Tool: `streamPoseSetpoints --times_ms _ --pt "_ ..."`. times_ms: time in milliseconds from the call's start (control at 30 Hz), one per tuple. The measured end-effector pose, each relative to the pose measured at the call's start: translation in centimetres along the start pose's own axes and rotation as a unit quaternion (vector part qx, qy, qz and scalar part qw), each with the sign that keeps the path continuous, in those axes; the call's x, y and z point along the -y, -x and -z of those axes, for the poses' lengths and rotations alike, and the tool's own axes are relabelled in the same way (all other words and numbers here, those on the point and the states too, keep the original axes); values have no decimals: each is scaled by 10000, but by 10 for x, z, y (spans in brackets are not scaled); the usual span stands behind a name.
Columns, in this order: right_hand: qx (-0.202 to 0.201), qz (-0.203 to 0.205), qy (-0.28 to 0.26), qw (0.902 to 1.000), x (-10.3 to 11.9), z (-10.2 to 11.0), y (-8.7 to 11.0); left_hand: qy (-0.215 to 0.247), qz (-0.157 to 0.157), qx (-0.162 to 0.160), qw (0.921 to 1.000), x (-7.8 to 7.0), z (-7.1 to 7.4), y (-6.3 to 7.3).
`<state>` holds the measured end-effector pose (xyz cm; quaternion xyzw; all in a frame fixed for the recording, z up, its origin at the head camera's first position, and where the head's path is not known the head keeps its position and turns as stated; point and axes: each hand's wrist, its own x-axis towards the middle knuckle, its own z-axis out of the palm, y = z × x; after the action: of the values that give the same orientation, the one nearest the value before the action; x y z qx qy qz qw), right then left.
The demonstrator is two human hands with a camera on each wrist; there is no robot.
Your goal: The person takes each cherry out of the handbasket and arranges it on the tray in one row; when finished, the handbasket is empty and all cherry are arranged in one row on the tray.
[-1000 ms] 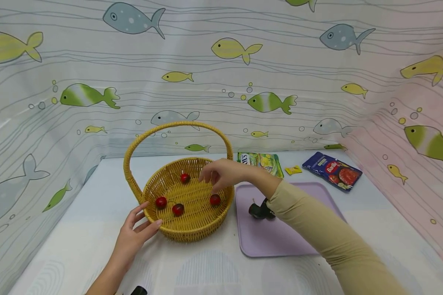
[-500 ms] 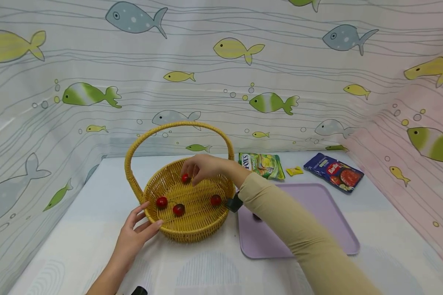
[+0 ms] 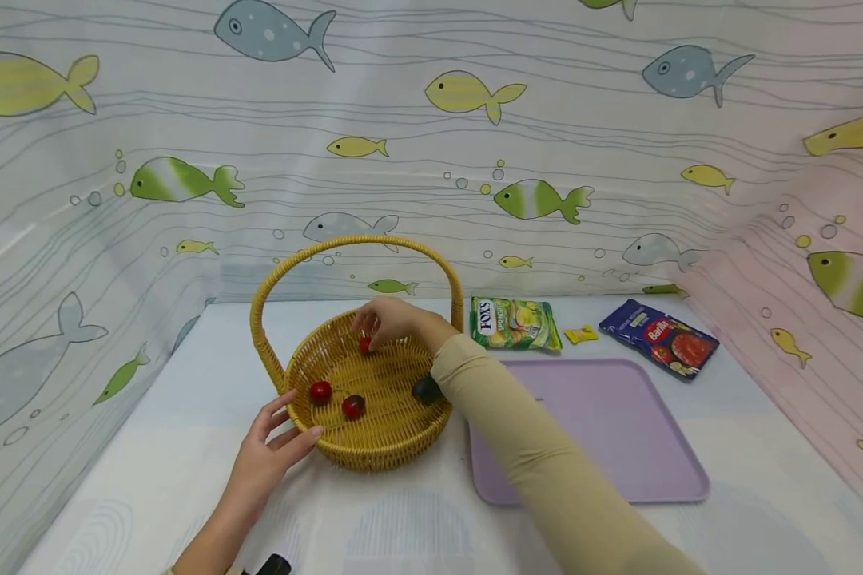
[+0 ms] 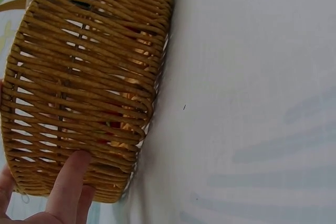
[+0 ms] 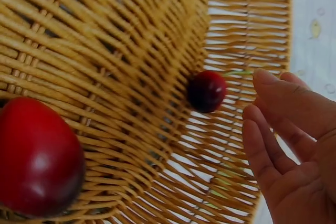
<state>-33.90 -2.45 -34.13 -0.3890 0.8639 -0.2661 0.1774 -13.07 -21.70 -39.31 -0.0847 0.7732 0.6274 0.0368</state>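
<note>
A yellow wicker basket with a tall arched handle stands left of centre, cherries lying inside. My left hand touches its front left rim with spread fingers; in the left wrist view a fingertip lies against the woven side. My right hand reaches in over the cherry at the back. In the right wrist view, that cherry lies by the wicker wall, its green stem ending right at my fingertips, which stand apart. Two more cherries, one left and one nearer the front, show in the head view.
A lilac tray lies right of the basket, partly behind my right sleeve. Behind it are a green FOX'S candy bag, a small yellow wrapped candy and a blue Barilla pouch. A fish-patterned curtain encloses the table.
My right hand has moved left and back across the basket to the rear cherry. Its wrist camera now covers the cherry on the right. My left hand has stayed at the rim.
</note>
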Motion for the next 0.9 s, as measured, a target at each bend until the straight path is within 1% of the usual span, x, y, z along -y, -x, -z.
streamPoseSetpoints --times_ms 100,167,200,300,400,433,567,733,900 --pt "124 -218 77 9997 -6 -3 -6 -80 -1 -13 10000 -1 2 0" --pt "241 -332 138 9991 -9 -4 -7 -96 -13 -20 10000 -1 2 -1" --pt "305 -342 126 9989 -16 -6 -10 -90 -26 -26 10000 0 1 -1" --pt "495 -430 96 9978 -20 -7 -8 -56 -58 -37 10000 0 1 -1" --pt "531 -437 16 9976 -23 -9 -8 -37 -63 -21 10000 0 1 -1" --pt "514 -475 -9 9975 -18 -9 -5 -45 -66 -20 10000 0 1 -1" --pt "495 -379 -11 9981 -15 -14 -5 -29 -50 -32 10000 0 1 0" --pt "831 -228 289 9959 -9 -20 -5 27 -29 -33 10000 0 0 0" --pt "1119 -269 490 9921 -2 -24 -6 21 -22 -64 10000 1 0 0"
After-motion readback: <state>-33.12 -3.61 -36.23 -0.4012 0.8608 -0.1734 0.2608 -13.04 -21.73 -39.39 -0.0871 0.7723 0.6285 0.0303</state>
